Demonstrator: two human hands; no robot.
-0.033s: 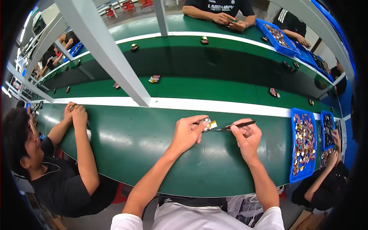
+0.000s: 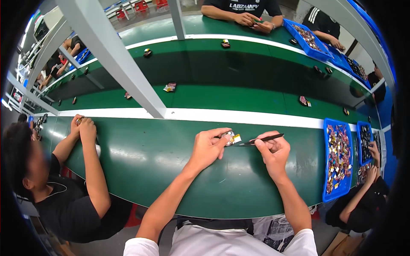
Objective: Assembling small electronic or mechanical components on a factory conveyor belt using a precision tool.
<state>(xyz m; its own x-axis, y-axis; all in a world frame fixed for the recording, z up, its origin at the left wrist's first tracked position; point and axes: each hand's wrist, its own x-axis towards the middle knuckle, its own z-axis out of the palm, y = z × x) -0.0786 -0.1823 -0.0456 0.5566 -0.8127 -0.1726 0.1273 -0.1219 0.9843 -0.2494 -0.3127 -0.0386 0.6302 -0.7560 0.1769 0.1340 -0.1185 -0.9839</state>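
My left hand (image 2: 206, 149) is closed around a small electronic assembly (image 2: 233, 138) with yellow tape and a white label, pinching it between thumb and fingers. The label end sticks out to the right, while the fingers cover the rest. In my right hand (image 2: 276, 154) a pair of black tweezers (image 2: 270, 138) is gripped like a pen. Its tips point left, just short of the assembly. Both hands are held over the green worktable (image 2: 145, 168).
On the right stands a blue tray (image 2: 337, 197) full of similar small parts, with another blue tray (image 2: 365, 163) beyond. A green conveyor belt (image 2: 239, 96) carries scattered assemblies (image 2: 170, 87) behind a white rail (image 2: 239, 118). A grey post (image 2: 115, 59) rises at left. Co-workers sit on both sides and opposite.
The scattered assemblies on the belt have shifted slightly to the left. My right hand and the tweezers sit a touch further left; my left hand keeps its hold on the assembly.
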